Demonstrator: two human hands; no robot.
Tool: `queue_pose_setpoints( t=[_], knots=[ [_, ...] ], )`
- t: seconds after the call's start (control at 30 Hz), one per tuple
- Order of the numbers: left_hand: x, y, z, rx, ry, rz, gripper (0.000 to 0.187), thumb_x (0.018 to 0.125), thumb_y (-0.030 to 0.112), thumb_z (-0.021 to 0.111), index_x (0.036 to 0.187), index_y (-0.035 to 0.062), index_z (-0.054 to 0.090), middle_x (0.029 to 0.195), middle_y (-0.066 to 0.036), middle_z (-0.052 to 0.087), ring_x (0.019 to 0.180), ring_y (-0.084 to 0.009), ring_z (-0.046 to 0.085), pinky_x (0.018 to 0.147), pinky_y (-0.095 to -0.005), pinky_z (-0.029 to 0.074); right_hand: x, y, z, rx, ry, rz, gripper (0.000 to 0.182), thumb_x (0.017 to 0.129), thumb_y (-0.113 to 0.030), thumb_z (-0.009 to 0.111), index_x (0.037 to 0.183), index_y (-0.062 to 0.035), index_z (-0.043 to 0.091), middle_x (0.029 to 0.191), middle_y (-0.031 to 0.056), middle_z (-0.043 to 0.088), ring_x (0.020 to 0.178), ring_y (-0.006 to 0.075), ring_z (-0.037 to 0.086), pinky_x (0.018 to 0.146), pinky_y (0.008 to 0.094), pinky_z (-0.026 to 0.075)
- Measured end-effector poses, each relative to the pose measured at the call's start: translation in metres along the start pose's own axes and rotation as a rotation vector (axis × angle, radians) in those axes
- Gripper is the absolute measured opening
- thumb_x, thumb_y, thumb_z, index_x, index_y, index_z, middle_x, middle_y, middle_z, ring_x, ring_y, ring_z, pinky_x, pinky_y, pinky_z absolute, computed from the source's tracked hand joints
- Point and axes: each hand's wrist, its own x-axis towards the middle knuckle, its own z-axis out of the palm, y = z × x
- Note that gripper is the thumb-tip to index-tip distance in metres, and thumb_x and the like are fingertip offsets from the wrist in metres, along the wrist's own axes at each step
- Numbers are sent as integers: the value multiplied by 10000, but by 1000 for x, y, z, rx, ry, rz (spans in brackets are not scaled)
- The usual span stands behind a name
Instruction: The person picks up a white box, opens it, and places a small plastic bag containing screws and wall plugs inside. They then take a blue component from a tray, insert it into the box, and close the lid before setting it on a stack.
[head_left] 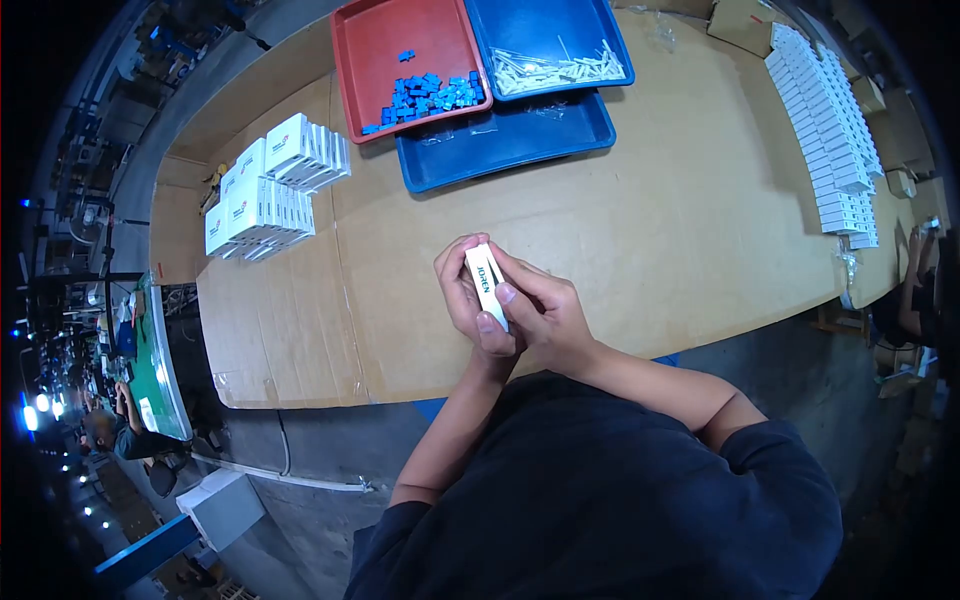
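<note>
A small white carton [479, 275] with "JOREN" printed in dark letters is held between both hands above the cardboard-covered table. My left hand [458, 290] wraps around its left side, thumb near the lower end. From the right, my right hand [548, 310] grips the same carton, with its thumb pressed on the printed face close to a dark gap along the edge. Fingertips of both hands meet around the carton's far end. The carton's underside and contents are hidden by my fingers.
Ahead are a red tray [362, 60] with small blue parts, a blue tray [520, 30] with thin white pieces, and another blue tray [500, 160] beneath. White boxes [265, 200] stand stacked at left; many small white cartons [825, 140] line the right. Other people are beyond the table.
</note>
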Motion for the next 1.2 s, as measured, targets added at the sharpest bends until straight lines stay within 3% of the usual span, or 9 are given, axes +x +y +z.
queue_pose_setpoints(
  t=[0.4,0.5,0.63,0.7,0.77,0.8,0.87,1.0,1.2],
  knots=[
    [-5,-5,1,-36,-6,-59,900,969,665,368,1405,-120,430,1321,-230,477,1199,-314,531,1034,-434,441,0,9,-2,38,18,23,440,1100,-169,542,1481,50,536,1304,175,665,1119,171,659,950,295,535],
    [-2,-5,-1,-76,-106,-103,1291,854,899,472,1611,-90,136,1518,-248,346,1345,-329,449,1107,-464,399,13,11,-14,150,-22,150,431,1110,-209,534,1481,10,560,1218,110,659,1074,154,643,942,298,524],
    [-6,-2,-2,-76,-99,-182,1301,822,895,553,1668,43,51,1576,-236,348,1421,-334,420,1186,-469,332,17,-2,-37,-64,-151,163,490,1073,-299,592,1499,-57,565,1246,117,623,1158,211,619,1037,355,485],
    [-7,3,-9,-261,-104,-416,1053,966,789,408,1671,65,108,1562,-201,406,1409,-302,449,1183,-436,351,17,-5,-44,-311,-214,123,549,1045,-312,621,1521,-51,537,1348,158,608,1244,253,606,1099,396,466],
    [-9,2,-11,-503,-69,-672,775,1100,649,215,1623,82,288,1468,-143,534,1341,-247,534,1148,-385,410,17,-7,-48,-622,-132,-290,709,901,-407,770,1513,-120,557,1355,184,594,1267,365,586,1123,470,454],
    [-6,10,-11,-503,-65,-671,775,1100,649,215,1623,82,288,1468,-143,534,1341,-247,534,1148,-385,410,19,-7,-50,-622,-136,-291,709,901,-407,770,1513,-120,557,1355,184,594,1267,365,586,1123,470,454],
    [3,33,-10,-658,-45,-1070,739,1095,659,222,1543,100,401,1400,-118,582,1310,-241,582,1056,-373,495,23,-6,-55,-695,-325,-462,809,819,-434,819,1510,-115,547,1453,194,543,1344,413,531,1162,577,400],
    [0,41,-9,-718,-160,-1167,757,1095,644,121,1513,76,396,1388,-135,584,1249,-258,642,999,-398,584,25,2,-65,-781,-385,-515,784,817,-430,822,1482,-100,572,1490,198,528,1360,402,532,1151,617,403],
    [-3,50,-9,-777,-153,-1150,700,1102,638,197,1503,111,426,1362,-112,597,1242,-242,633,1020,-397,557,29,7,-61,-620,-367,-613,813,772,-446,863,1411,-11,611,1468,250,572,1331,441,577,1148,594,412]
  ],
)
